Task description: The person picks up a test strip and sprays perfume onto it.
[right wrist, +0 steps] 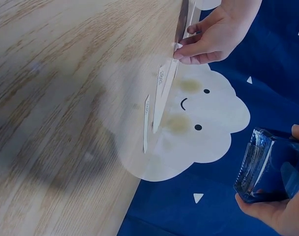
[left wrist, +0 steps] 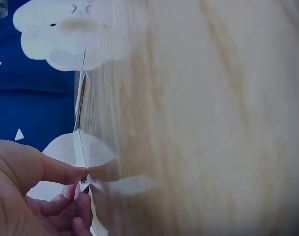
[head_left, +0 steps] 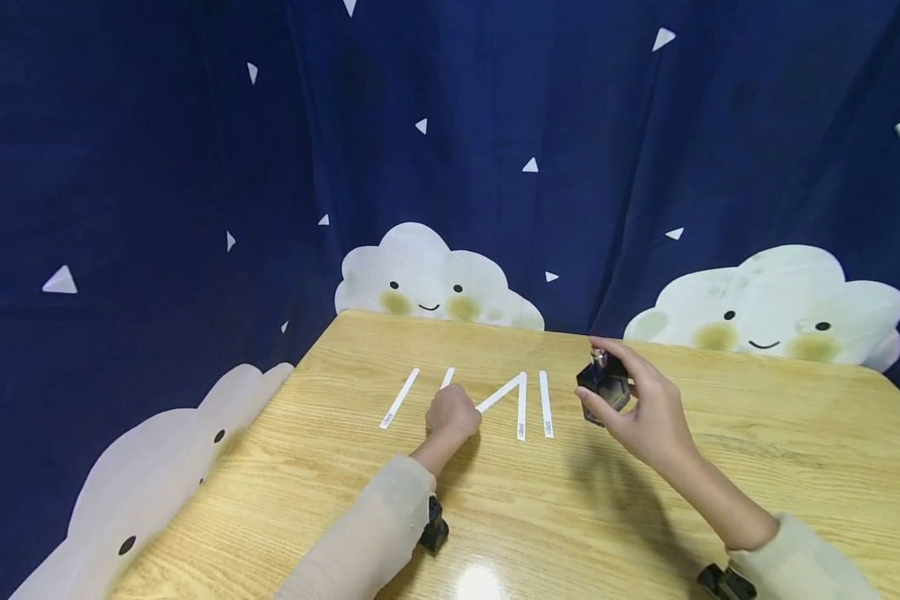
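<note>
A wooden table [head_left: 795,450] by a blue curtain [head_left: 465,75]
Smiling white clouds [head_left: 780,292] and little triangles [head_left: 61,282] dot the curtain. A bright spot [head_left: 477,582] shines on the table.

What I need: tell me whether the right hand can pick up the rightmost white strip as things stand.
Probably not: the right hand is already gripping the dark bottle. The way itself looks free, since the white strip lies uncovered, just left of the bottle.

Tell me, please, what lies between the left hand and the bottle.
The head view shows three white strips there: a slanted one at the left hand, then two more toward the bottle.
</note>
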`<state>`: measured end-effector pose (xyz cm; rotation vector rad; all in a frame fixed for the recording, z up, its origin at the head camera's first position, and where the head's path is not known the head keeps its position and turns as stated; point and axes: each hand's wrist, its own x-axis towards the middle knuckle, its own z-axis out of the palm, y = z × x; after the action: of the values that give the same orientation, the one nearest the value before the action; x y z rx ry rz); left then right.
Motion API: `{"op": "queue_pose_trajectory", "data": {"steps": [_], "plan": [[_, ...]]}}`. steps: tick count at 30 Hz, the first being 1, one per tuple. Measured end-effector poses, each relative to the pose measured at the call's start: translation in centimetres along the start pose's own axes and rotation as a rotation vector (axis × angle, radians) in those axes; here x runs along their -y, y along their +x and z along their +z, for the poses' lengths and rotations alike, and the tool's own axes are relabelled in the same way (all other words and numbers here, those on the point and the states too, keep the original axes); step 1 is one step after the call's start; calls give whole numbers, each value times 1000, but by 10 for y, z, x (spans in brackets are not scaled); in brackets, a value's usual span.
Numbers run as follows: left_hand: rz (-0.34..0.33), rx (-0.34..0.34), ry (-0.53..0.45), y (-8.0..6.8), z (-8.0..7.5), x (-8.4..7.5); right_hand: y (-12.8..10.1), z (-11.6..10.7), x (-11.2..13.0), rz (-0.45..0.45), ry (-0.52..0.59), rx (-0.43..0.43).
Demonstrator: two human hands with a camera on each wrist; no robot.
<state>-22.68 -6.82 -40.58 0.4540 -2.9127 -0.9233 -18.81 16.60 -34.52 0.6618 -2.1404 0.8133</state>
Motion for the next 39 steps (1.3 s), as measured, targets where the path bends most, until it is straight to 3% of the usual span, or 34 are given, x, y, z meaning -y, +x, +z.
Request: {"op": "queue_pose_trajectory", "data": {"steps": [9, 14, 20, 23, 32, 39], "plan": [[119, 86, -217, 2, -9, 9, -1, -1, -2, 15, 0, 11], [61, 161, -443, 7, -14, 13, -1, -1, -3, 10, 4, 7], [-3, 337, -721, 14, -15, 17, -2, 0, -3, 7, 16, 6], [-19, 413, -813, 15, -17, 18, -2, 1, -3, 6, 21, 3], [36, 477, -903, 14, -19, 21, -3, 5, -3, 14, 10, 22], [76, 471, -918, 13, -23, 23, -4, 8, -4, 12, 13, 47]]}}
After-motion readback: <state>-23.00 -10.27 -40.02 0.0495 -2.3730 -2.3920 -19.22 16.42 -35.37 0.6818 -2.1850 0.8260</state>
